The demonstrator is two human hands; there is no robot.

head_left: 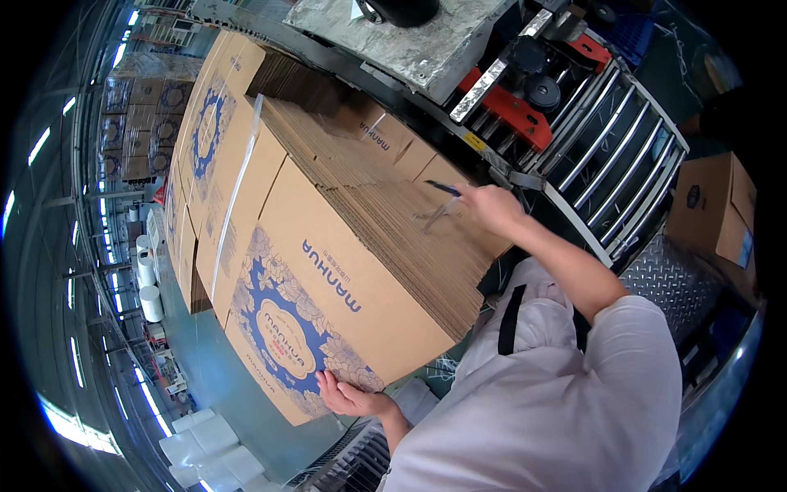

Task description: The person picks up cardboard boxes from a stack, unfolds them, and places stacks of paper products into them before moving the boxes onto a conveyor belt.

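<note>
A large stack of flattened printed cardboard cartons (361,271) lies in front of me, its many layered edges facing up and right. The broad tan face carries a blue flower pattern. My left hand (352,398) rests on the lower corner of that face, fingers stretched out against the board. Over the layered edges, my right hand (492,209) is closed round a slim dark tool (443,189), whose exact kind I cannot make out. A thin grey piece, blurred, shows just below it. A white strap (238,197) runs round a bundle farther back in the stack.
A roller conveyor (611,164) with red brackets stands at the right, beside a grey metal machine top (402,41). A brown box (713,209) sits at the far right. Wrapped pallets of cartons (143,115) and white rolls (213,451) stand at the left.
</note>
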